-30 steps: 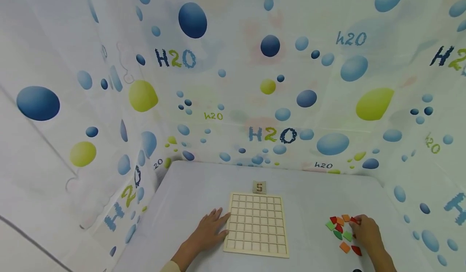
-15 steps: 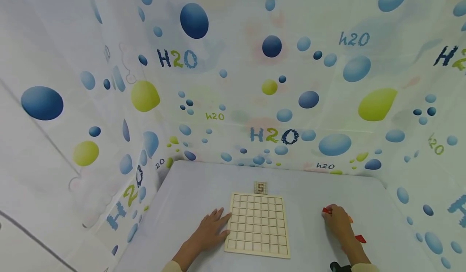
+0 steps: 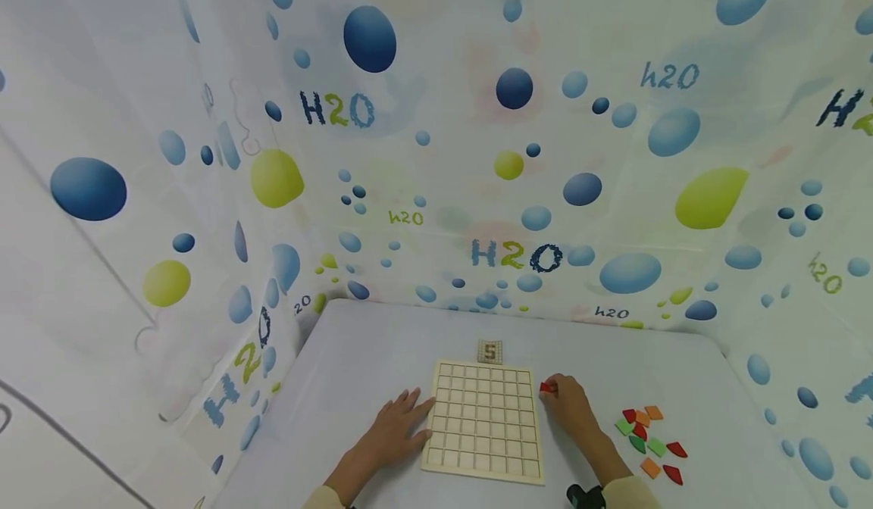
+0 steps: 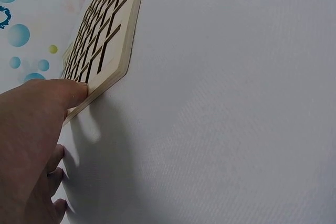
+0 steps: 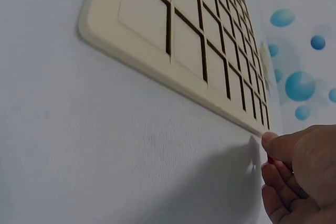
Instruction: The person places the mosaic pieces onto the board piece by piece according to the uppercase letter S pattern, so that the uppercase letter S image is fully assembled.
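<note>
A pale wooden grid board (image 3: 486, 423) lies flat on the table, its square cells bare. My left hand (image 3: 395, 429) rests at the board's left edge with fingers spread; in the left wrist view its thumb (image 4: 73, 93) touches the rim. Between thumb and fingers my right hand (image 3: 571, 407) pinches a small red piece (image 3: 546, 388), just off the board's upper right edge. Most of that piece is hidden by the fingers in the right wrist view, where only a sliver of red shows beside the right hand (image 5: 307, 169).
Right of the board lies a loose group of coloured pieces: orange squares (image 3: 651, 467), light green squares (image 3: 657, 446), a dark green piece (image 3: 637, 443) and red pieces (image 3: 672, 474). A small tile marked like a 5 or S (image 3: 489, 351) sits behind the board. A patterned curtain (image 3: 443, 153) surrounds the table.
My right hand has picked up a red piece from the group on the right and carried it left to the board's edge. My left hand stays on the board's left side.
</note>
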A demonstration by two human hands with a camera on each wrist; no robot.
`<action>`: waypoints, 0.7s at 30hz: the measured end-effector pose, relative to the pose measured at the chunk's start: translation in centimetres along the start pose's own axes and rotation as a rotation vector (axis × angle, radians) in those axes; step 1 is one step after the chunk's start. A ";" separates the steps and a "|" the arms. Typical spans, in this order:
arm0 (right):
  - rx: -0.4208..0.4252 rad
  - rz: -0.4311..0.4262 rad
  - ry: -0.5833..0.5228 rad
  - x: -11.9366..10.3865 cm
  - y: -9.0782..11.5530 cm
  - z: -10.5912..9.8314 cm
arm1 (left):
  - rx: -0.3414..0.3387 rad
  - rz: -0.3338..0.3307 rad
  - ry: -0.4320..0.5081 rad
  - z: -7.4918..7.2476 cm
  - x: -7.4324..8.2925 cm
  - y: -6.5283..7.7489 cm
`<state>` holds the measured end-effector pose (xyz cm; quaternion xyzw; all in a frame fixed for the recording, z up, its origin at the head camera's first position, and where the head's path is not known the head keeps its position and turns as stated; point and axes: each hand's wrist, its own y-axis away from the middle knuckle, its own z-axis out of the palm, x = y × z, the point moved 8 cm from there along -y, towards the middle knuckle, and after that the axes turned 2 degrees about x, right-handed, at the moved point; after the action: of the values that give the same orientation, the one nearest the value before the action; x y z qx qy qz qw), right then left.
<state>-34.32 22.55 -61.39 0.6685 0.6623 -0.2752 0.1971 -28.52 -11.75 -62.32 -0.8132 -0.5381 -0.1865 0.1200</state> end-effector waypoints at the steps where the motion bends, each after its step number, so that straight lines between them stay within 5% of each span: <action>1: -0.002 -0.013 -0.007 -0.5 0.0 0.3 | 0.000 0.001 0.002 0.0 0.0 0.0; 21: -0.066 -0.165 -0.111 -5.5 0.5 4.4 | -0.003 -0.009 0.001 0.3 -0.2 -0.1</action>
<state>-34.15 15.51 -61.43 0.5883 0.7119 -0.3052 0.2321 -28.63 -11.73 -62.70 -0.8110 -0.5413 -0.1880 0.1183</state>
